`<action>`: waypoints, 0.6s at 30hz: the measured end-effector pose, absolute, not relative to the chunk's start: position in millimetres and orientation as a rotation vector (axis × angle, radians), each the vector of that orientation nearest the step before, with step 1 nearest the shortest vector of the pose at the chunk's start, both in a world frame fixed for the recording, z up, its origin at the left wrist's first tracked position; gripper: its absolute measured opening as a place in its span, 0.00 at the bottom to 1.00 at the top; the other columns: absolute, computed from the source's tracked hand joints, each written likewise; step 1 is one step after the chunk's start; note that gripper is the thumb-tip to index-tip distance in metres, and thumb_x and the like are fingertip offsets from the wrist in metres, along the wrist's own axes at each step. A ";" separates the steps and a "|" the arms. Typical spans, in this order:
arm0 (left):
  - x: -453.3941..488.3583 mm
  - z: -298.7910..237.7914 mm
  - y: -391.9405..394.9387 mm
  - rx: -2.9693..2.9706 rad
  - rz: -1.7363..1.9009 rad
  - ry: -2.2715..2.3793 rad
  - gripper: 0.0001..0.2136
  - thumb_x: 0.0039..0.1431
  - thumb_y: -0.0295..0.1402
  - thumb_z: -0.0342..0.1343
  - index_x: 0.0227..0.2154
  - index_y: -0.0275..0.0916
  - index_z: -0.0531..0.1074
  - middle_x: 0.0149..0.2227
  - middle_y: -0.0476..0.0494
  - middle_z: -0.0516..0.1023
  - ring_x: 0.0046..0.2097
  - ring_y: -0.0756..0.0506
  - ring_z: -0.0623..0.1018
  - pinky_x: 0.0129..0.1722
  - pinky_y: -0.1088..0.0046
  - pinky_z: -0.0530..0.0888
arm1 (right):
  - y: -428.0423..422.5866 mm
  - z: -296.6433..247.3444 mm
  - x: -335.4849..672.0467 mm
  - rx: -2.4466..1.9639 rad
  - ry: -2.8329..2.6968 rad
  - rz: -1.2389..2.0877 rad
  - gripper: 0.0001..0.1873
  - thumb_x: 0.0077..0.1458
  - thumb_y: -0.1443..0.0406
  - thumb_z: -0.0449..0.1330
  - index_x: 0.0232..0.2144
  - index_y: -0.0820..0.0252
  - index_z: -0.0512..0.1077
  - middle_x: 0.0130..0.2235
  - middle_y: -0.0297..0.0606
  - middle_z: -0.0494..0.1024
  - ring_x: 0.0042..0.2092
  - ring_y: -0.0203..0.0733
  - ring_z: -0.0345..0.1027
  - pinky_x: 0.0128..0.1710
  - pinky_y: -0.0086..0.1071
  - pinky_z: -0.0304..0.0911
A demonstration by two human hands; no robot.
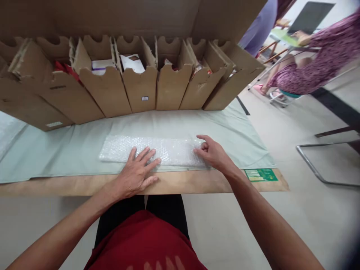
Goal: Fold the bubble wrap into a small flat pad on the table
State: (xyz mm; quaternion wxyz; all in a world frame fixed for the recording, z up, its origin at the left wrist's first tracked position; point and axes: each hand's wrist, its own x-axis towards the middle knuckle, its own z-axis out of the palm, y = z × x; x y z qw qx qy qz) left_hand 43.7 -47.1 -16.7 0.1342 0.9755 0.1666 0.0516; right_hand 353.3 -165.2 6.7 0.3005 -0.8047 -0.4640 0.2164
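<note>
A long flat strip of bubble wrap (171, 150) lies across the pale green cloth (180, 122) near the table's front edge. My left hand (138, 170) rests palm down on its left half, fingers spread. At the strip's right end is my right hand (209, 152), its index finger stretched out while the thumb and the other fingers close together on the edge of the wrap. How much of the wrap sits between those fingers is partly hidden by the hand.
A row of open cardboard bins (142, 88) stands along the back, several holding small packages. Bare wood with a green label (261, 175) forms the front edge. To the right, a person in a patterned purple garment (306, 75) sits near a metal-framed chair (315, 168).
</note>
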 end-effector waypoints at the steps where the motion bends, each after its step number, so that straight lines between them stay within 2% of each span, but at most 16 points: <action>1: 42.5 -13.4 -45.3 2.810 0.132 0.478 0.24 0.70 0.46 0.50 0.65 0.45 0.66 0.72 0.36 0.62 0.73 0.30 0.57 0.70 0.34 0.47 | -170.2 9.3 348.9 -2.088 -1.198 0.615 0.33 0.53 0.61 0.62 0.61 0.62 0.67 0.25 0.25 0.67 0.27 0.38 0.63 0.30 0.32 0.60; 3: 39.8 -7.1 -42.1 2.780 0.119 0.463 0.24 0.71 0.46 0.50 0.64 0.43 0.68 0.71 0.35 0.63 0.73 0.30 0.57 0.70 0.34 0.47 | -185.7 17.1 338.5 -1.993 -1.118 0.705 0.37 0.55 0.58 0.61 0.66 0.62 0.62 0.24 0.24 0.65 0.25 0.37 0.61 0.27 0.32 0.60; 6: 38.9 -0.1 -37.3 2.738 0.165 0.440 0.22 0.70 0.47 0.50 0.60 0.41 0.72 0.69 0.36 0.66 0.74 0.31 0.57 0.71 0.34 0.45 | -220.7 24.7 313.2 -1.899 -0.972 0.836 0.42 0.57 0.55 0.62 0.70 0.59 0.56 0.25 0.25 0.67 0.23 0.37 0.62 0.24 0.32 0.61; 10: 46.8 1.5 -26.3 2.657 0.205 0.430 0.17 0.71 0.44 0.50 0.53 0.43 0.77 0.67 0.39 0.70 0.73 0.33 0.58 0.71 0.35 0.46 | -271.3 6.7 252.7 -1.795 -0.735 0.997 0.43 0.60 0.52 0.64 0.71 0.57 0.56 0.23 0.27 0.71 0.22 0.38 0.66 0.23 0.32 0.66; 12: 48.8 0.6 -20.8 2.622 0.196 0.427 0.15 0.71 0.39 0.50 0.50 0.43 0.78 0.66 0.40 0.71 0.73 0.33 0.60 0.70 0.35 0.48 | -289.2 -9.2 217.1 -1.710 -0.639 1.036 0.40 0.61 0.51 0.64 0.70 0.55 0.59 0.22 0.27 0.72 0.23 0.39 0.68 0.25 0.33 0.68; 14: 44.2 0.9 -20.3 2.611 0.216 0.434 0.15 0.67 0.31 0.51 0.50 0.43 0.79 0.66 0.40 0.72 0.72 0.33 0.60 0.70 0.34 0.49 | -298.8 -20.5 187.1 -1.642 -0.595 1.009 0.34 0.61 0.51 0.64 0.66 0.54 0.67 0.23 0.30 0.75 0.25 0.40 0.71 0.27 0.34 0.70; 18: 17.6 7.2 -44.0 2.659 0.240 0.298 0.32 0.52 0.22 0.51 0.62 0.42 0.70 0.70 0.39 0.65 0.74 0.34 0.57 0.72 0.40 0.48 | -296.9 -16.2 162.3 -1.600 -0.633 0.978 0.20 0.59 0.52 0.65 0.50 0.53 0.80 0.30 0.36 0.80 0.29 0.42 0.74 0.32 0.35 0.71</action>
